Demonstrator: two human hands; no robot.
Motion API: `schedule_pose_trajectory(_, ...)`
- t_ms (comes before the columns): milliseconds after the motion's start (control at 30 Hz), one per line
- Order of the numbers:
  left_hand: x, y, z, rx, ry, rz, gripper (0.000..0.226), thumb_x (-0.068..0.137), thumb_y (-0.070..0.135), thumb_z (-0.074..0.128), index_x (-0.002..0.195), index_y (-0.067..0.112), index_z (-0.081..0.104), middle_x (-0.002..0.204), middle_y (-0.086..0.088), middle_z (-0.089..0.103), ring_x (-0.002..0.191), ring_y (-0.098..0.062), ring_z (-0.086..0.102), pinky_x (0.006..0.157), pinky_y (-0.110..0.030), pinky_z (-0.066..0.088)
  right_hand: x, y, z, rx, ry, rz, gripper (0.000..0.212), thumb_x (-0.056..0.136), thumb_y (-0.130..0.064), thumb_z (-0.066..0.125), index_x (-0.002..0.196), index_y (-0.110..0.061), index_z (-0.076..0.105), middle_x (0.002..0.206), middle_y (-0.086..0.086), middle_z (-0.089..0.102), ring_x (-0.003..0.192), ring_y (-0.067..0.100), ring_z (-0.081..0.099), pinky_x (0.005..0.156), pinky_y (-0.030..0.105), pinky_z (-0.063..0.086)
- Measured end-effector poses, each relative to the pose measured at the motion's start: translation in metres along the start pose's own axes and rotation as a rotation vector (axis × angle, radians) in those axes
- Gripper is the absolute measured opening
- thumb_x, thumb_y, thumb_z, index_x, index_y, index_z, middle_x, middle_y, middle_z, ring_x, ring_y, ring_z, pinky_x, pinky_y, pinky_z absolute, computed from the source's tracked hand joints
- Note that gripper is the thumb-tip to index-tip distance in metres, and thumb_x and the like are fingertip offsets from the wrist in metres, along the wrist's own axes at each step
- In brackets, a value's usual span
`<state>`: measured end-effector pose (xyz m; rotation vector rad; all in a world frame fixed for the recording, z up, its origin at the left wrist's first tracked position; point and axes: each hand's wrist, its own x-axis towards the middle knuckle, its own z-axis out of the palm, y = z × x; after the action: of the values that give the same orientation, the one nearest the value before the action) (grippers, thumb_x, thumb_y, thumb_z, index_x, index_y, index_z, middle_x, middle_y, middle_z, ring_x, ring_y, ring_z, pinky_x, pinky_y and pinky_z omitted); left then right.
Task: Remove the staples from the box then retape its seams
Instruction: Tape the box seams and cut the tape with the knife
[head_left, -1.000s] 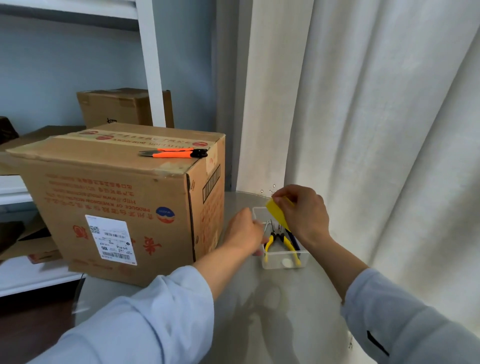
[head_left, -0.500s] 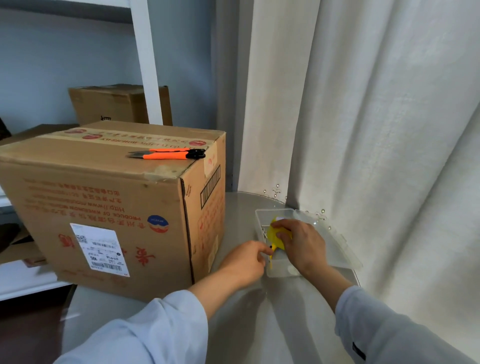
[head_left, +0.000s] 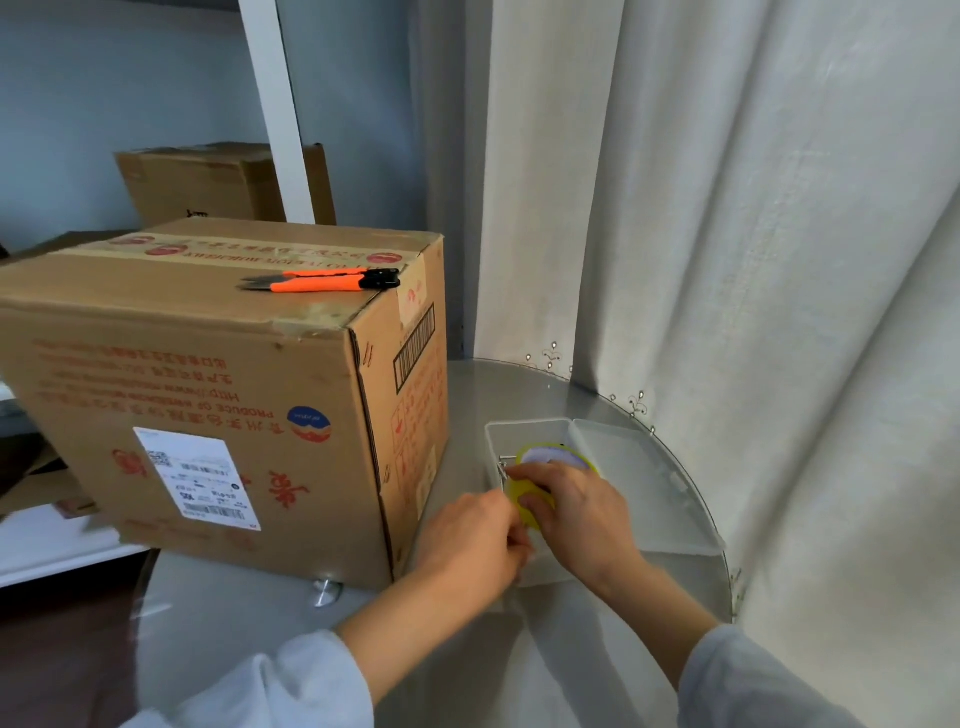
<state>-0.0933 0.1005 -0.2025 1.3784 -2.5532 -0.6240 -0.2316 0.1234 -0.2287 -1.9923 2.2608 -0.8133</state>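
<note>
Nearest, two pale blue sleeves (head_left: 291, 686) reaching forward over the grey round counter (head_left: 249, 623). Left hand (head_left: 470, 540) curled at the near left corner of a clear plastic tray (head_left: 530, 431), fingers bent against its edge; whether pinching the rim, cannot tell. Right hand (head_left: 576, 514) inside the tray, fingers curled around a yellow tape roll (head_left: 535, 493) with a pale centre, pressing it down among small metal pieces, too blurred to name. Tray's hinged lid (head_left: 644, 483) lying open flat to the right, close to the counter's edge.

Just left of the tray, on the same counter, the cardboard box (head_left: 218, 405): large, brown, closed, printed upside down in red, with a white shipping label on the near face, a barcode on the right face, and a round blue and red logo near the corner. Printed tape running along the top seam; near top edge scuffed and peeling. Orange-handled snips (head_left: 322, 281) lying flat on the box top near its right edge.

Further back, a second cardboard box (head_left: 223, 182) on a shelf behind a white post (head_left: 275, 114). White curtain (head_left: 727, 208) hanging to the right and behind.
</note>
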Motion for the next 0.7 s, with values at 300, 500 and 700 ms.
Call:
schedule_pose_trajectory(300, -0.007, -0.008, -0.016, -0.423, 0.08, -0.067, 0.015, 0.09, 0.021, 0.058, 0.087, 0.026, 0.044, 0.072, 0.0, 0.072, 0.064, -0.015, 0.07, 0.065, -0.035, 0.056, -0.009, -0.02, -0.008, -0.105, -0.227, 0.037, 0.076, 0.094, -0.03, 0.05, 0.151, -0.039, 0.0, 0.125, -0.002, 0.058, 0.113, 0.023, 0.055, 0.08, 0.034, 0.046)
schedule_pose_trajectory(500, -0.011, -0.003, -0.025, -0.308, 0.029, -0.08, 0.011, 0.089, 0.021, 0.055, 0.098, 0.027, 0.054, 0.1, -0.004, 0.067, 0.093, -0.023, 0.066, 0.079, -0.044, 0.056, 0.0, -0.026, -0.024, -0.197, -0.157, 0.042, 0.064, 0.098, -0.027, 0.044, 0.151, -0.036, 0.01, 0.137, -0.005, 0.049, 0.123, 0.019, 0.048, 0.085, 0.028, 0.039)
schedule_pose_trajectory(700, -0.029, -0.003, -0.041, -0.293, 0.027, -0.079, 0.017, 0.091, 0.019, 0.053, 0.104, 0.028, 0.057, 0.107, 0.0, 0.063, 0.098, -0.021, 0.064, 0.083, -0.044, 0.055, 0.013, -0.024, -0.016, -0.185, -0.232, 0.078, 0.066, 0.095, -0.026, 0.05, 0.151, -0.034, 0.016, 0.142, -0.001, 0.047, 0.127, 0.021, 0.047, 0.091, 0.029, 0.04)
